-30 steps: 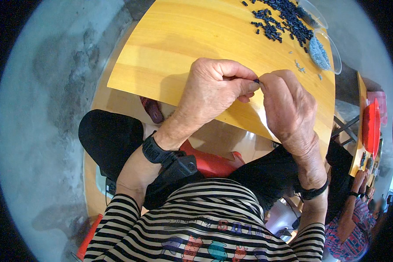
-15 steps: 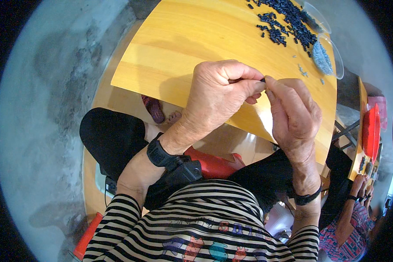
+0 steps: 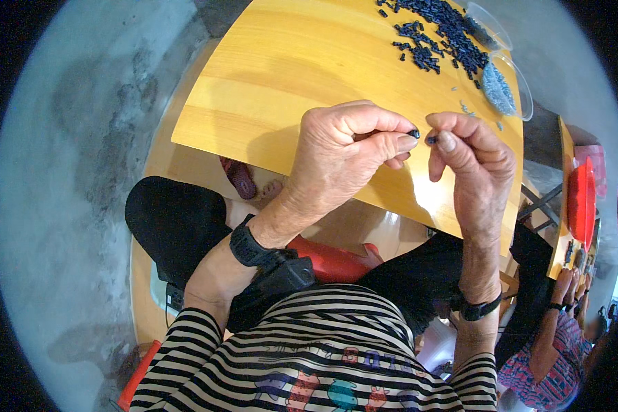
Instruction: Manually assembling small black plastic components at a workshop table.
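Above the near part of the yellow wooden table [image 3: 254, 89], my two hands face each other with a small gap between the fingertips. My left hand [image 3: 343, 147] pinches a small black cylindrical piece [image 3: 414, 134] between thumb and forefinger. Between the thumb and forefinger of my right hand [image 3: 477, 154] sits another small dark piece [image 3: 432, 139], mostly covered, so its exact kind is unclear. Several loose black pieces [image 3: 419, 44] lie in a heap at the far right of the table. Beside them a clear plastic tub [image 3: 499, 89] holds many small grey-blue bits.
A second clear tub [image 3: 486, 27] stands behind the first. A few grey-blue bits [image 3: 465, 108] lie loose on the table. To the right, another person [image 3: 546, 357] sits at a second table with a red basin [image 3: 581, 202]. Under my table is something red [image 3: 333, 257].
My hands were touching at the fingertips around a dark piece. Now they are apart, the right one moved slightly right, with a dark piece showing in each.
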Motion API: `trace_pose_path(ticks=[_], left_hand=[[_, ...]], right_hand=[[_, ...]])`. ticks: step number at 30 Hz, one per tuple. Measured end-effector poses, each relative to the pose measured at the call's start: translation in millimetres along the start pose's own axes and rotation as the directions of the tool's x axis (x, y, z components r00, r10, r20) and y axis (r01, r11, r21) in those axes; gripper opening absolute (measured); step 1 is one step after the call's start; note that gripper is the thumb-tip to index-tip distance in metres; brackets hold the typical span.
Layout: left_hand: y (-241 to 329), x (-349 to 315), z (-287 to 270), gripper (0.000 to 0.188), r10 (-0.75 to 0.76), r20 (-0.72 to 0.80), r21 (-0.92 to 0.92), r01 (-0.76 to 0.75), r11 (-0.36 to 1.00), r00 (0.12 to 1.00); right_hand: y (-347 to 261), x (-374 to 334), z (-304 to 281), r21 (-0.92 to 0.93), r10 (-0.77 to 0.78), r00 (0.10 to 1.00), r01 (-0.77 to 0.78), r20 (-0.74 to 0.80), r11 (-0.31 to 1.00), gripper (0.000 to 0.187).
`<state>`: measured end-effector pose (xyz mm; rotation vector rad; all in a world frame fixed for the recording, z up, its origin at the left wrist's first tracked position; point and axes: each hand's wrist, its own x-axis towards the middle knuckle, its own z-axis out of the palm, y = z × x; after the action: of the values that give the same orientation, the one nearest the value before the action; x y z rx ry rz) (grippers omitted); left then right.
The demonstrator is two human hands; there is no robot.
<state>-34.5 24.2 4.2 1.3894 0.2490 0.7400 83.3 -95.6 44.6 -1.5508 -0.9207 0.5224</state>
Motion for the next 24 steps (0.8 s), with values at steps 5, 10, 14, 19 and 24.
trace_pose_path(ticks=[5, 10, 14, 19, 24], left_hand=[[3.8, -0.1, -1.6, 0.01, 0.002, 0.027, -0.007, -0.002, 1.0, 1.0], [3.6, -0.5, -2.5, 0.01, 0.018, 0.044, -0.01, -0.018, 1.0, 0.999], [5.4, -0.2, -1.7, 0.009, 0.02, 0.062, 0.011, -0.02, 1.0, 0.998], [4.4, -0.8, -3.2, 0.008, 0.01, 0.067, 0.009, -0.011, 1.0, 0.998], [5.9, -1.6, -3.0, 0.007, 0.02, 0.069, 0.028, -0.022, 0.999, 0.997]], right_hand=[[-3.5, 6.4, -3.6, 0.191, 0.032, 0.999, -0.035, 0.015, 0.981, 0.017], [-6.6, 8.8, -0.8, 0.157, 0.024, 0.999, -0.031, 0.045, 0.987, 0.016], [-8.2, 10.4, -3.2, 0.06, 0.025, 0.996, -0.03, 0.084, 0.998, 0.016], [-10.5, 13.9, -5.5, 0.013, 0.045, 0.99, -0.047, 0.136, 0.999, 0.018], [-12.6, 19.7, -8.3, -0.023, 0.072, 0.976, -0.068, 0.206, 0.997, 0.019]])
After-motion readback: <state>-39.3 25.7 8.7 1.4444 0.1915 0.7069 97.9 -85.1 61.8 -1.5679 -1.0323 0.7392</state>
